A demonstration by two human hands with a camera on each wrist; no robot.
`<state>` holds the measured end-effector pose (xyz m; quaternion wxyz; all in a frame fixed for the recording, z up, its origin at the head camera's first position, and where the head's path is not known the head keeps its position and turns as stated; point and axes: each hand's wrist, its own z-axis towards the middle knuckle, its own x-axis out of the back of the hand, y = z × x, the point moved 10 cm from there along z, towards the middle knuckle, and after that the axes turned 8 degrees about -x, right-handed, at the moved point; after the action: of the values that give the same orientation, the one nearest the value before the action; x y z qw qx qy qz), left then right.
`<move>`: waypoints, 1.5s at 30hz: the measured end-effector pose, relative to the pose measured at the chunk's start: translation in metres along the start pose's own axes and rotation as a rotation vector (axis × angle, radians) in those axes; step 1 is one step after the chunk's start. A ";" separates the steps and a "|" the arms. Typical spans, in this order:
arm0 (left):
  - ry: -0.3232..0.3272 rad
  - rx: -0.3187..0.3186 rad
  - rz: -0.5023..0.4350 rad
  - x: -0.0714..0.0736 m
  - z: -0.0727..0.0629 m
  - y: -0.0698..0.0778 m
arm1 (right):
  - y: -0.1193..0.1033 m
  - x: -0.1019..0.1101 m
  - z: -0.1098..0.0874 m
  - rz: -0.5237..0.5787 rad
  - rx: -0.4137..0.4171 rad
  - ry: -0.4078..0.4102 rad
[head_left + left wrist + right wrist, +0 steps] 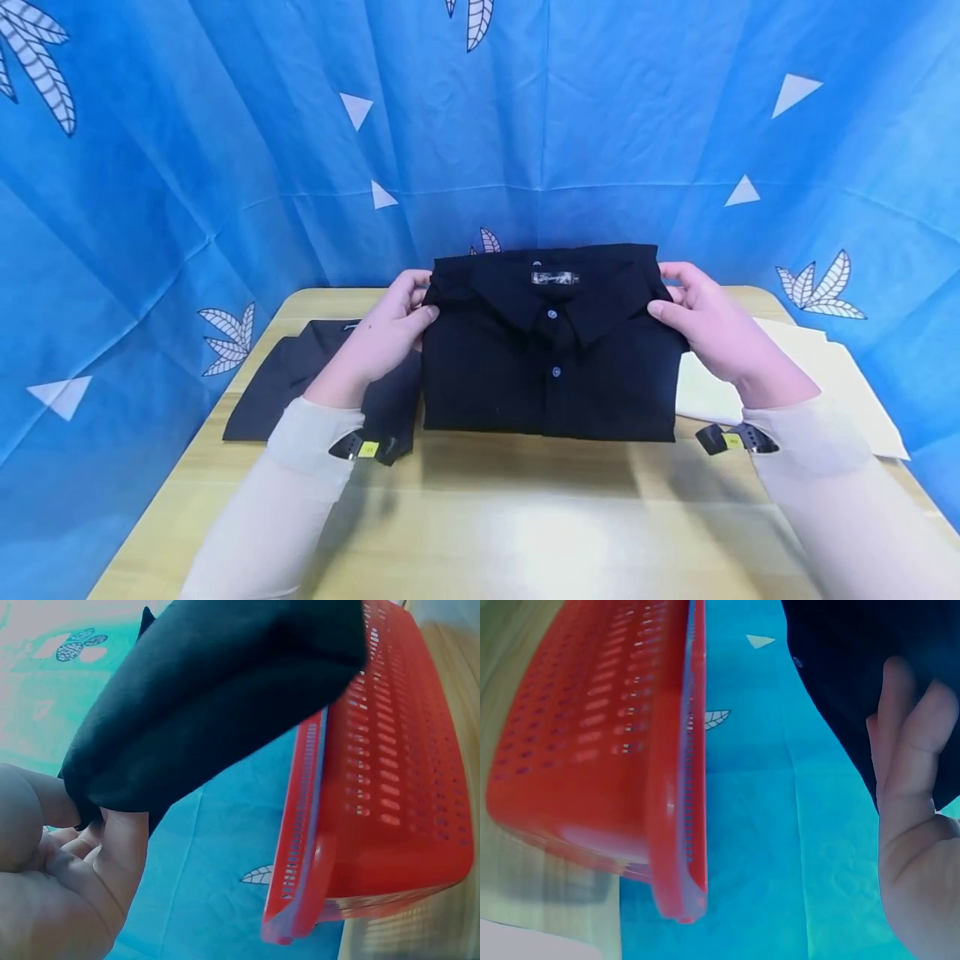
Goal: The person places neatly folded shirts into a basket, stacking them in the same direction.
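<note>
A folded black button-up shirt (pixel 480 367) with its collar and label upward is held up over the table by both hands. My left hand (pixel 378 333) pinches its left side, the thumb on the front face. At the right side, my right hand (pixel 708 333) grips it in the same way. In the left wrist view the shirt's folded edge (pixel 210 735) runs out from the left fingers. The right wrist view shows fingers (pixel 915 757) lying against the dark cloth. Beyond the shirt a red perforated basket (pixel 405 772) stands on the table, hidden in the head view.
A folded dark grey shirt (pixel 270 392) lies on the wooden table (pixel 480 533) at the left, partly under the left forearm. White folded clothing (pixel 847 375) lies at the right, behind the right forearm. A blue patterned curtain (pixel 615 125) hangs around the table's back and sides.
</note>
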<state>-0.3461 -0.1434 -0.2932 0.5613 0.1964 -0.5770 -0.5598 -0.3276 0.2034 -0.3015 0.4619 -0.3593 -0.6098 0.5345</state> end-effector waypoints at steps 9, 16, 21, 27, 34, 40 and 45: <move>0.048 0.059 0.036 0.010 0.028 -0.009 | -0.005 0.012 0.025 -0.205 -0.088 0.094; 0.097 0.062 0.090 0.020 0.046 -0.012 | -0.009 0.018 0.047 -0.271 -0.117 0.087; 0.110 0.051 0.074 0.019 0.055 -0.015 | -0.010 0.024 0.059 -0.307 -0.122 0.079; 0.142 0.011 0.096 0.019 0.063 -0.016 | -0.005 0.032 0.065 -0.332 -0.115 0.131; 0.139 0.039 0.238 0.014 0.066 -0.028 | 0.014 0.034 0.072 -0.396 -0.154 0.159; 0.124 0.059 0.291 0.007 0.064 -0.043 | 0.031 0.028 0.077 -0.437 -0.194 0.138; 0.104 0.072 0.302 -0.002 0.063 -0.055 | 0.041 0.025 0.080 -0.506 -0.179 0.137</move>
<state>-0.4224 -0.1305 -0.3253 0.6606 0.1561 -0.5901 -0.4371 -0.4139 0.2082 -0.3379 0.5874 -0.2705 -0.6922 0.3205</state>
